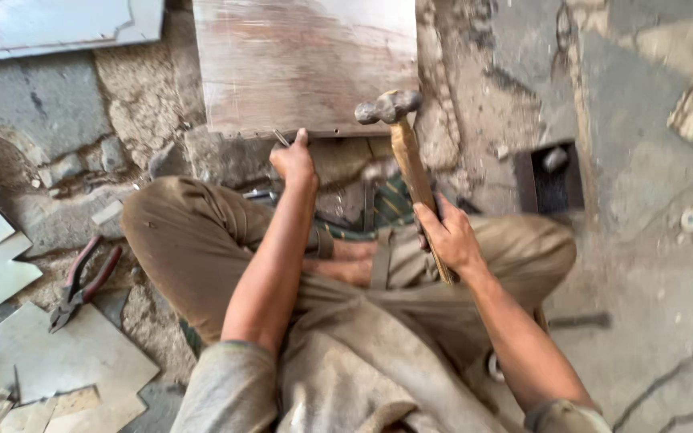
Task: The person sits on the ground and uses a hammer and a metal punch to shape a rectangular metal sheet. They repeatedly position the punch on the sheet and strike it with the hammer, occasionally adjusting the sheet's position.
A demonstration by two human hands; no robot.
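My right hand (447, 236) grips the wooden handle of a ball-peen hammer (401, 136), whose metal head is raised near the lower right corner of a brownish metal sheet (306, 60). My left hand (293, 159) is closed around a thin metal rod or chisel (281, 137) held against the sheet's lower edge. I sit cross-legged on the ground in brown trousers, with the sheet lying in front of my knees.
Red-handled pliers (82, 281) lie on the ground at left, beside pale metal offcuts (58, 361). A small square pit (551, 176) sits at right of the hammer. Another sheet (50, 24) lies at top left. A dark cord (683, 385) curls at bottom right.
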